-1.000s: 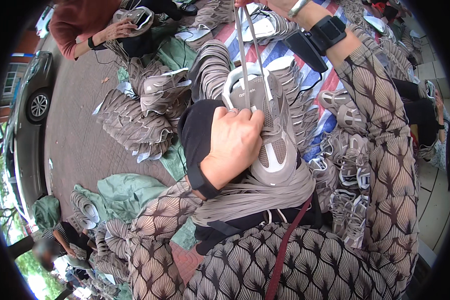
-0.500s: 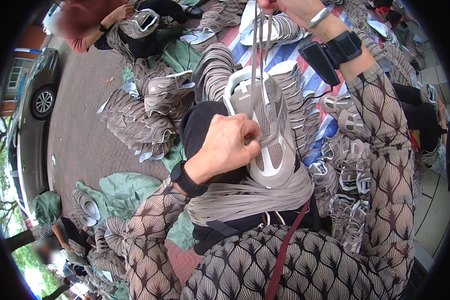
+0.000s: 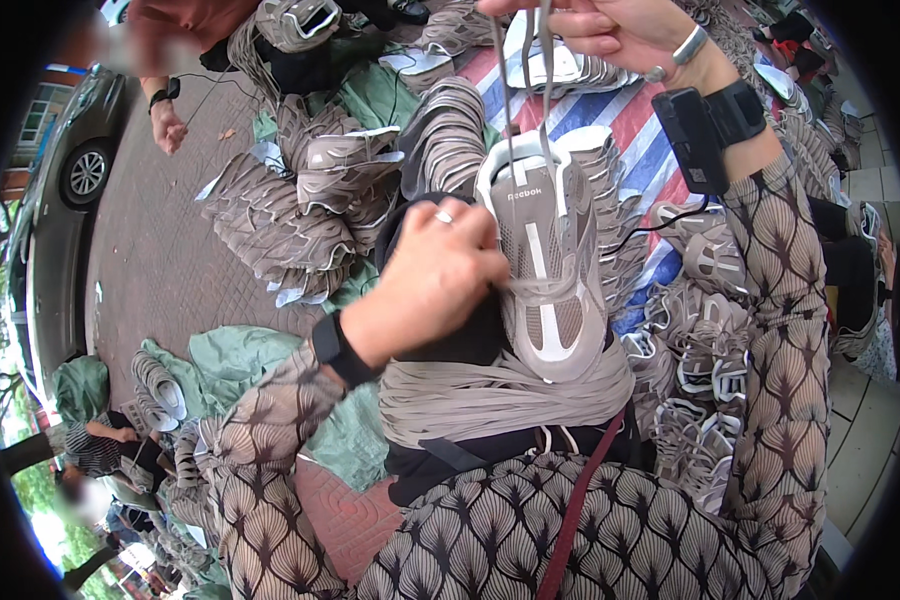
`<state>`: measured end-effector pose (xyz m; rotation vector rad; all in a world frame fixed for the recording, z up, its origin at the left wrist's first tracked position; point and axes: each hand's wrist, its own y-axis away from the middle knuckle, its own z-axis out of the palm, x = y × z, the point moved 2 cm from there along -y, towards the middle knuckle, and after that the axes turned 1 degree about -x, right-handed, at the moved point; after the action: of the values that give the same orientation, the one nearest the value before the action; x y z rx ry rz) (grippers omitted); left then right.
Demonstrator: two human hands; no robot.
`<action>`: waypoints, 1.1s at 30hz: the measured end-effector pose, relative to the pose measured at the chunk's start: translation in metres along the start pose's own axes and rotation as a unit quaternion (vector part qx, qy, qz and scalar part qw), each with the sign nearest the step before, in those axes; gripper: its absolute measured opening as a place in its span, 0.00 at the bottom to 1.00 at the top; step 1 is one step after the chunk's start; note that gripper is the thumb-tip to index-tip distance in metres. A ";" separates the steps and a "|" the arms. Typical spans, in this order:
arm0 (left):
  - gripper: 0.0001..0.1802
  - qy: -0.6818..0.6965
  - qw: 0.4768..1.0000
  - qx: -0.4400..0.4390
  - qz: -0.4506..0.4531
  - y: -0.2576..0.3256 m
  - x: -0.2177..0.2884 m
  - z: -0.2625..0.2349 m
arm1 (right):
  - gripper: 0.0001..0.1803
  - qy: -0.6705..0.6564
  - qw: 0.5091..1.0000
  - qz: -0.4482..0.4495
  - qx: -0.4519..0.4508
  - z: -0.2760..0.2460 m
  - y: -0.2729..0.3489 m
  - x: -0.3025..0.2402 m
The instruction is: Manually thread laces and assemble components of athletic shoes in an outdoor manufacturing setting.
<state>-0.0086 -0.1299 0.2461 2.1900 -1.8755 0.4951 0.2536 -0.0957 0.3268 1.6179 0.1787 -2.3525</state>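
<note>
Across the reddish brick pavement [image 3: 160, 260], heaps of taupe-grey mesh shoe uppers [image 3: 290, 215] lie fanned in soft, curved stacks, some spilling over a striped red, white and blue woven tarpaulin [image 3: 635, 125] and a crumpled green plastic sheet [image 3: 245, 350]. On our lap a thick bundle of flat beige laces [image 3: 500, 395] drapes like a skein across dark cloth. Above it stands the grey-and-white mesh sneaker upper [image 3: 545, 265], toe toward us, its white moulded tongue carrying a small rectangular label near the top edge. Our left hand [image 3: 435, 280] is closed on the upper's side, fingers pinching a lace at mid-shoe. Our right hand [image 3: 600, 30], raised at the top edge, pinches the two lace ends [image 3: 525, 90], drawn taut and upright. A black box-shaped device [image 3: 695, 135] is strapped to that wrist.
</note>
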 end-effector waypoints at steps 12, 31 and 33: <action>0.17 0.108 0.990 0.086 0.015 -0.011 0.015 0.017 | 0.11 -0.067 0.982 -0.049 0.172 -0.083 -0.040 -0.003; 0.11 -0.029 0.982 0.089 0.161 -0.012 0.073 0.053 | 0.17 0.555 0.798 -0.212 0.106 -0.065 -0.121 0.007; 0.13 0.058 0.988 0.106 0.095 -0.025 0.062 0.039 | 0.17 0.505 0.826 -0.221 0.114 -0.086 -0.113 0.013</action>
<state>0.0284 -0.1967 0.2355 2.0623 -2.0610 0.8744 0.2923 0.0315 0.2769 3.0733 0.5355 -1.5023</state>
